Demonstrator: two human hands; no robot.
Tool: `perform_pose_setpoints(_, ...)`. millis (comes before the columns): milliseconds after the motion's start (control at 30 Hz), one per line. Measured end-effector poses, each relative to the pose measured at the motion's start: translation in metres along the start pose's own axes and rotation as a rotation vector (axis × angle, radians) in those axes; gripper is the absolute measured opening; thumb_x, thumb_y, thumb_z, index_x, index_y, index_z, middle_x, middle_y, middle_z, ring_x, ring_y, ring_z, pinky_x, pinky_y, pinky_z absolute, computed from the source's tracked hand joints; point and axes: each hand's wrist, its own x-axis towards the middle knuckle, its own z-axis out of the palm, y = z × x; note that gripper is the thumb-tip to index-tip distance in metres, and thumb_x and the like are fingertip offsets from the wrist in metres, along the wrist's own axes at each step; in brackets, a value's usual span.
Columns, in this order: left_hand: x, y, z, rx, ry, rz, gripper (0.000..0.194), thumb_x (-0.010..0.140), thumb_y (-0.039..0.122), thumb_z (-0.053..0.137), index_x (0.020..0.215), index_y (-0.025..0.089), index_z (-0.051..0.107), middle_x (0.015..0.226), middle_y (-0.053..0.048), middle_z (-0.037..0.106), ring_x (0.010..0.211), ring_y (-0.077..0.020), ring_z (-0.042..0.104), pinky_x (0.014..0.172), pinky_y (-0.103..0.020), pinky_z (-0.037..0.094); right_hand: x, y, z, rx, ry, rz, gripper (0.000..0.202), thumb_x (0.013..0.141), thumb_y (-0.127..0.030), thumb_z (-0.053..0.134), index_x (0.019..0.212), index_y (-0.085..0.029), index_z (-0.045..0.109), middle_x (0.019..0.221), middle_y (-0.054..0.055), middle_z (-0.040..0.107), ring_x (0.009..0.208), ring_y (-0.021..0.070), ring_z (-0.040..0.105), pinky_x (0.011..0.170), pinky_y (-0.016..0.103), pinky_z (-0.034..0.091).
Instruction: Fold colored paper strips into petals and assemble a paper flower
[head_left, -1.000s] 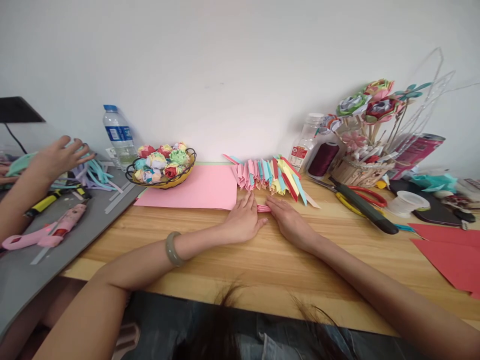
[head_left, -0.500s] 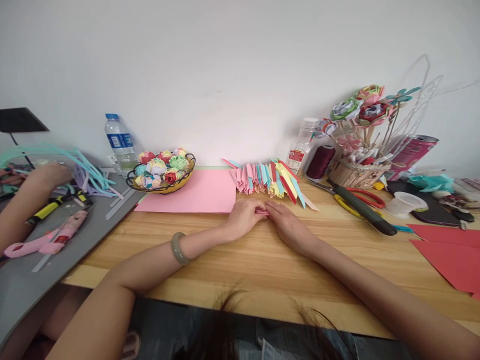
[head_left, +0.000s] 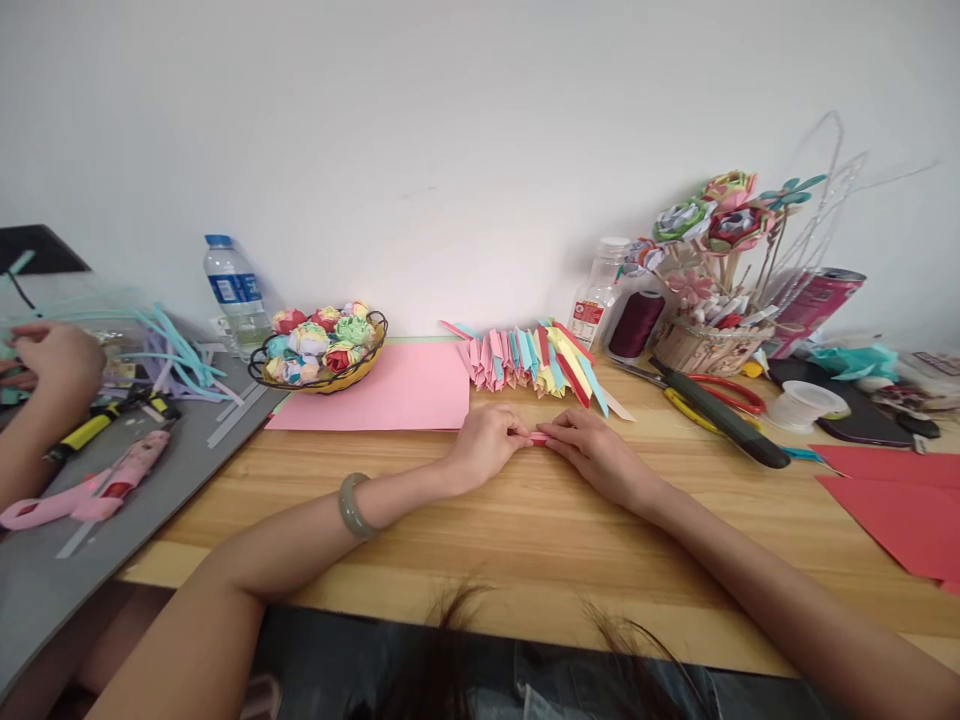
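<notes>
Between my two hands is a small folded piece of pink paper (head_left: 538,438), low over the wooden table (head_left: 420,560). My left hand (head_left: 491,440) pinches its left end between thumb and fingers. At the other end, my right hand (head_left: 592,450) closes its fingertips on the same piece. Most of the paper is covered by the fingers. Just behind the hands stands a row of folded paper pieces (head_left: 517,358) in pink, blue, yellow and red. A pink paper sheet (head_left: 405,395) lies flat beyond my left hand.
A basket of paper flowers (head_left: 341,378) rests on the sheet. At right are a dark-handled cutting tool (head_left: 724,415), a thread spool (head_left: 636,325), a flower pot (head_left: 709,345) and red paper (head_left: 892,510). Another person's hand (head_left: 64,365) is at left, near a pink glue gun (head_left: 124,475).
My right hand has lifted from lying flat over the paper to gripping its end by the fingertips. The other person's hand at left has moved leftward and turned.
</notes>
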Motion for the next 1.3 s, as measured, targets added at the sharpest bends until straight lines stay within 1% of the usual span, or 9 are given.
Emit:
perform_pose_setpoints(200, 0.001, 0.000, -0.001, -0.045, -0.012, -0.073, 0.004, 0.069, 0.020, 0.068, 0.067, 0.016, 0.069, 0.071, 0.000, 0.065, 0.066, -0.0122, 0.057, 0.063, -0.024, 0.044, -0.003, 0.005, 0.002, 0.062, 0.052, 0.049, 0.026, 0.087, -0.031, 0.045, 0.098, -0.021, 0.067, 0.081, 0.007, 0.060, 0.075, 0.0180, 0.056, 0.065, 0.031, 0.047)
perform_pose_setpoints(300, 0.001, -0.004, 0.000, -0.067, -0.033, -0.055, 0.012, 0.072, 0.025, 0.066, 0.081, 0.020, 0.070, 0.076, 0.000, 0.065, 0.070, -0.0126, 0.058, 0.066, -0.024, 0.045, -0.003, 0.007, 0.006, 0.030, 0.070, 0.036, 0.027, 0.088, -0.030, 0.044, 0.098, -0.019, 0.067, 0.080, 0.008, 0.060, 0.074, 0.0179, 0.055, 0.064, 0.031, 0.046)
perform_pose_setpoints(400, 0.000, -0.008, 0.001, 0.023, -0.065, 0.015, 0.020, 0.078, 0.031, 0.059, 0.095, 0.026, 0.068, 0.078, 0.000, 0.061, 0.072, -0.0129, 0.055, 0.066, -0.024, 0.044, -0.004, 0.003, 0.006, -0.091, 0.065, 0.000, 0.028, 0.089, -0.027, 0.042, 0.099, -0.018, 0.066, 0.078, 0.009, 0.058, 0.073, 0.0180, 0.053, 0.064, 0.030, 0.044)
perform_pose_setpoints(600, -0.007, -0.005, 0.002, 0.221, -0.078, 0.153, 0.029, 0.087, 0.033, 0.045, 0.083, 0.016, 0.068, 0.078, -0.003, 0.057, 0.074, -0.0138, 0.052, 0.066, -0.025, 0.042, -0.006, -0.016, -0.004, -0.446, -0.063, -0.054, 0.025, 0.088, -0.015, 0.041, 0.102, -0.015, 0.061, 0.084, 0.010, 0.058, 0.082, 0.0210, 0.051, 0.070, 0.031, 0.043)
perform_pose_setpoints(800, -0.007, -0.001, 0.000, 0.291, -0.133, 0.225, 0.031, 0.090, 0.028, 0.037, 0.093, 0.013, 0.064, 0.090, -0.006, 0.063, 0.086, -0.0173, 0.054, 0.075, -0.028, 0.044, -0.007, -0.023, -0.007, -0.504, -0.152, -0.044, 0.026, 0.086, -0.010, 0.039, 0.105, -0.011, 0.057, 0.089, 0.011, 0.057, 0.083, 0.0214, 0.051, 0.071, 0.032, 0.046)
perform_pose_setpoints(900, -0.005, -0.002, -0.002, 0.357, -0.190, 0.299, 0.030, 0.090, 0.024, 0.037, 0.093, 0.014, 0.066, 0.090, -0.006, 0.066, 0.086, -0.0181, 0.055, 0.077, -0.029, 0.044, -0.008, -0.016, -0.005, -0.424, -0.122, -0.039, 0.028, 0.088, -0.012, 0.038, 0.108, -0.014, 0.057, 0.090, 0.010, 0.057, 0.084, 0.0217, 0.052, 0.072, 0.034, 0.046)
perform_pose_setpoints(1000, -0.003, -0.005, -0.003, 0.331, -0.182, 0.342, 0.029, 0.090, 0.022, 0.039, 0.093, 0.015, 0.067, 0.090, -0.005, 0.067, 0.082, -0.0162, 0.057, 0.078, -0.029, 0.044, -0.010, -0.002, -0.004, -0.186, -0.040, -0.011, 0.028, 0.089, -0.020, 0.039, 0.109, -0.019, 0.059, 0.090, 0.008, 0.057, 0.082, 0.0190, 0.053, 0.071, 0.032, 0.046)
perform_pose_setpoints(1100, -0.003, -0.007, -0.003, 0.300, -0.159, 0.339, 0.025, 0.088, 0.020, 0.043, 0.093, 0.016, 0.067, 0.089, -0.004, 0.068, 0.081, -0.0155, 0.058, 0.078, -0.028, 0.044, -0.012, 0.014, -0.007, 0.030, -0.003, 0.026, 0.029, 0.086, -0.028, 0.048, 0.111, -0.018, 0.059, 0.094, 0.008, 0.057, 0.086, 0.0185, 0.054, 0.076, 0.032, 0.046)
perform_pose_setpoints(1300, -0.005, -0.006, -0.004, 0.301, -0.136, 0.304, 0.021, 0.085, 0.019, 0.048, 0.091, 0.014, 0.068, 0.089, -0.006, 0.067, 0.083, -0.0171, 0.057, 0.076, -0.028, 0.045, -0.011, 0.031, -0.013, 0.183, -0.072, 0.148, 0.036, 0.078, -0.037, 0.058, 0.108, -0.017, 0.062, 0.096, 0.008, 0.060, 0.086, 0.0207, 0.056, 0.079, 0.035, 0.044)
